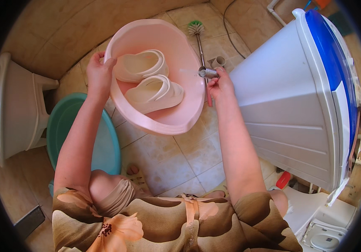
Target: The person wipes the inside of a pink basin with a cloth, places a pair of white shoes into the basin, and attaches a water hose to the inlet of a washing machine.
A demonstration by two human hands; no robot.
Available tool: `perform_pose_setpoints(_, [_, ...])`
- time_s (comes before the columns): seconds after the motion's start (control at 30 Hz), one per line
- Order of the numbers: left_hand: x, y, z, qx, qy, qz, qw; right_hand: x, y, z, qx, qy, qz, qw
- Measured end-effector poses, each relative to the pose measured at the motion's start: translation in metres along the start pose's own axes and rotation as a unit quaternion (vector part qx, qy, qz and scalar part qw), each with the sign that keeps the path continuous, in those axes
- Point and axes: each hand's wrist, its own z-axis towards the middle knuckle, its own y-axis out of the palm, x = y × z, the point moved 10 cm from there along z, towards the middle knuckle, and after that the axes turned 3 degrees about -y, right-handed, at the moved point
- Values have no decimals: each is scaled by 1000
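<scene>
My left hand point(100, 71) grips the left rim of a pink plastic basin point(182, 104), thumb on the inner side. A pair of cream-white clogs lies inside: the far clog point(127, 71) and the near clog point(152, 99) sit side by side against the basin's left wall. In my right hand point(223, 83) is a short shiny metal cylinder point(208, 72), its round end turned toward the basin's right rim. What the cylinder belongs to cannot be made out. Behind it, a long-handled brush point(201, 47) with green and white bristles lies on the tiles, partly hidden.
A teal basin point(116, 151) stands by my left leg, beside a white plastic stool point(20, 107). The white washing machine point(281, 104) with a blue lid is close on my right. Pipe fitting point(219, 61), red object point(283, 180) and dark floor drain point(29, 222) lie around.
</scene>
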Motion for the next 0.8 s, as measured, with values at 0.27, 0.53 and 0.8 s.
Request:
perform_pose_setpoints(0.27, [-2, 49, -2, 4, -24, -52, 998, 14, 2, -10, 0, -13, -76, 997])
perform_pose_setpoints(0.53, [6, 75, 1, -34, -38, -37, 998, 14, 14, -9, -25, -5, -92, 995])
perform_pose_setpoints(0.8, [25, 98, 10, -12, 20, 32, 999, 16, 29, -8, -54, -9, -99, 994])
